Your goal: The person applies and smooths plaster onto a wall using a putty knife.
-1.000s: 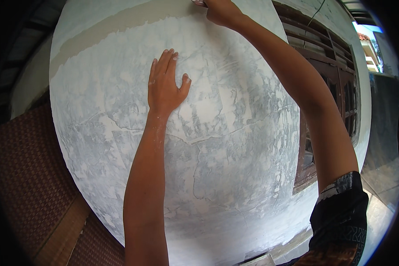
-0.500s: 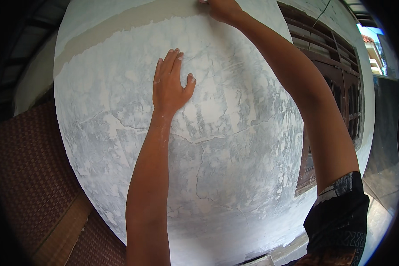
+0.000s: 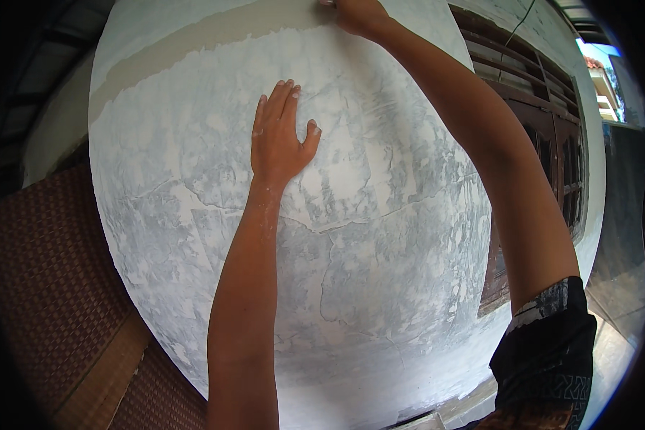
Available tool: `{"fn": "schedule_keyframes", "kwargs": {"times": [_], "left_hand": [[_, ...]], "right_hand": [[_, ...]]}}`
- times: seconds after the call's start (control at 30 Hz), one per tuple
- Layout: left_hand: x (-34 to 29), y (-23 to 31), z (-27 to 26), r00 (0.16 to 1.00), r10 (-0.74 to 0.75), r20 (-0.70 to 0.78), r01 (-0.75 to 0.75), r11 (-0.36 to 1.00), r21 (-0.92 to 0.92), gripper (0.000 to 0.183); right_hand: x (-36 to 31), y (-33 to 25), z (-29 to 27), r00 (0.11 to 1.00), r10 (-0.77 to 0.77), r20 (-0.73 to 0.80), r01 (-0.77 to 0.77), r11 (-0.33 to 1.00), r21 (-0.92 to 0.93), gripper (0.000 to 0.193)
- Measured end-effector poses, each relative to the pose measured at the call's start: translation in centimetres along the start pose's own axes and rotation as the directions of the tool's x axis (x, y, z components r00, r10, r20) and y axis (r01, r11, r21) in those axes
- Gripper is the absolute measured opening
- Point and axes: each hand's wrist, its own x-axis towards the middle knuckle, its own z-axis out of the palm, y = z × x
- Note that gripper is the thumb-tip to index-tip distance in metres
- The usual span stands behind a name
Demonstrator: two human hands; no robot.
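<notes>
A pale wall with patchy white and grey coating and thin cracks fills the middle of the picture. My left hand lies flat against it, fingers stretched upward and thumb apart, with white smears on the fingertips. Higher up, my right hand is closed at the top edge, close to the end of a beige-grey band across the upper wall. Only a sliver of what it grips shows beside the fingers, too little to name; the frame cuts off the rest.
To the right is a brown wooden window with slats and panels, and a dangling wire above. Brown woven matting stands at the left beside the wall. A ledge runs along the lower right.
My left hand and forearm have shifted slightly to the right on the wall. The right hand has moved only a little and remains closed near the top.
</notes>
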Motion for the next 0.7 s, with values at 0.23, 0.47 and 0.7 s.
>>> {"fn": "schedule_keyframes", "kwargs": {"times": [0.23,0.47,0.7], "left_hand": [[-0.4,-0.9,-0.8,1.000,-0.018,0.022,0.017,1.000,0.025,0.056],[0.1,0.1,0.1,1.000,0.002,-0.001,-0.002,1.000,-0.006,0.057],[-0.5,-0.8,-0.8,1.000,-0.010,0.007,0.010,1.000,0.009,0.055]], "right_hand": [[-4.8,-4.9,1.5,0.959,-0.192,0.210,0.200,0.980,-0.015,0.022],[0.7,0.0,0.8,1.000,-0.009,0.013,0.010,1.000,-0.024,0.015],[-5.5,-3.7,1.1,0.959,-0.190,0.210,0.217,0.970,-0.113,0.024]]}}
